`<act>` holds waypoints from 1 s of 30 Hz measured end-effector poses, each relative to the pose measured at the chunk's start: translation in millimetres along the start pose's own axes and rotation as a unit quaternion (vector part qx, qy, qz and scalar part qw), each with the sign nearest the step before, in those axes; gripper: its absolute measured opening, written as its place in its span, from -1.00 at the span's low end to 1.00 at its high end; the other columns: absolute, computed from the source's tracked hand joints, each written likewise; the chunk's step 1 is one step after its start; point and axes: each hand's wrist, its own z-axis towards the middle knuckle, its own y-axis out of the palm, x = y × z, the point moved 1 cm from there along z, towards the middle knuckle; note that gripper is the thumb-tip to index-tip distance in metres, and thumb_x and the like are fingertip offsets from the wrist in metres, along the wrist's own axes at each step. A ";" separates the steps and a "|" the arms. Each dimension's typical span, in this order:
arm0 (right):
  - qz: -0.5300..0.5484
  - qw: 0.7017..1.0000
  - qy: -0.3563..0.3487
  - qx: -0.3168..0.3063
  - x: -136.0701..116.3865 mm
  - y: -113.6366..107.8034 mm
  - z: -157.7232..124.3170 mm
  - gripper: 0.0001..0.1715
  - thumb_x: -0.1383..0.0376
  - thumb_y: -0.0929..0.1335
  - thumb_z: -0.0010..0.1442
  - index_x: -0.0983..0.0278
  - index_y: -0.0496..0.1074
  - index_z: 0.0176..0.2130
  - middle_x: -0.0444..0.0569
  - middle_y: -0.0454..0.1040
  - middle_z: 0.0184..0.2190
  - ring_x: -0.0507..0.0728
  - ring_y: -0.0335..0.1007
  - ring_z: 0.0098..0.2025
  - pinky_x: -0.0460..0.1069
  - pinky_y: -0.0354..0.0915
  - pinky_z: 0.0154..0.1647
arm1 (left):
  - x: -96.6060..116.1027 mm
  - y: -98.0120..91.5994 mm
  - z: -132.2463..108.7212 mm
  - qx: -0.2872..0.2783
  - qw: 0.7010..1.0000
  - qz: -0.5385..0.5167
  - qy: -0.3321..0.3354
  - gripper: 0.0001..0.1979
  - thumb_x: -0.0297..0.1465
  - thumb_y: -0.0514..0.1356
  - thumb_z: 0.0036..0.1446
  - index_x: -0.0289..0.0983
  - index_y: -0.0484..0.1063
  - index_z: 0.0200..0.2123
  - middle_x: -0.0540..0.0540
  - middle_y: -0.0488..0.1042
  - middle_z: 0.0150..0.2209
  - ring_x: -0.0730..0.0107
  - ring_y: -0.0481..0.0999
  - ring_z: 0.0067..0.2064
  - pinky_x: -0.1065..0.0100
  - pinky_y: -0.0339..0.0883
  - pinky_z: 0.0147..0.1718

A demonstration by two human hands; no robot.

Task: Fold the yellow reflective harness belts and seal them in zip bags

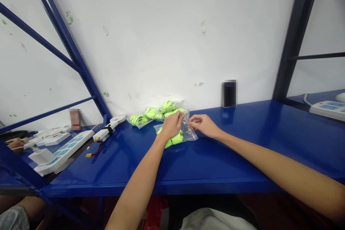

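Observation:
A clear plastic bag (188, 133) with a neon yellow-green item (174, 139) inside lies on the blue shelf top (215, 158). My left hand (171, 124) pinches the bag's top edge from the left, fingers closed on it. My right hand (202, 125) pinches the same edge from the right. Behind them, against the white wall, sit several more bagged neon yellow-green items (155, 113).
A white power strip (64, 151) and a small white fan with red and black wires (107, 131) lie at the left. A dark upright object (229, 93) stands by the wall. Another power strip (327, 109) sits far right. Blue frame struts rise at left and right. Another person's hand (14, 145) shows at far left.

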 end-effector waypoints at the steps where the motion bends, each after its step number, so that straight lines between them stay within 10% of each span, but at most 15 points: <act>1: -0.029 1.000 -0.010 0.006 -0.8 -0.1 -0.4 -0.76 0.16 0.41 0.05 0.30 0.46 -0.35 -0.06 0.53 -0.49 0.11 0.47 -0.43 -0.02 0.39 -0.33 | -0.1 0.3 0.1 0.001 1.000 -0.002 0.001 -0.74 -0.27 -0.09 0.33 -0.22 0.33 -0.27 -0.05 0.46 -0.41 0.31 0.43 -0.37 0.35 0.17 -0.37; 17: 0.144 0.981 0.126 0.012 5.8 5.5 3.0 -0.72 0.30 0.45 -0.04 0.31 0.45 -0.25 -0.09 0.51 -0.52 0.06 0.41 -0.46 -0.01 0.39 -0.32 | 0.6 0.3 0.2 -0.004 1.000 -0.012 0.007 -0.76 -0.28 -0.07 0.33 -0.22 0.32 -0.28 -0.04 0.46 -0.41 0.33 0.42 -0.37 0.35 0.18 -0.36; 30: -0.080 0.997 -0.001 -0.025 10.3 7.6 4.1 -0.71 0.13 0.33 0.14 0.32 0.45 -0.40 -0.09 0.45 -0.54 0.06 0.32 -0.49 -0.07 0.21 -0.44 | 3.9 -0.6 -0.3 -0.010 1.000 0.015 0.001 -0.75 -0.27 -0.08 0.33 -0.22 0.33 -0.26 -0.06 0.47 -0.37 0.32 0.42 -0.36 0.35 0.15 -0.38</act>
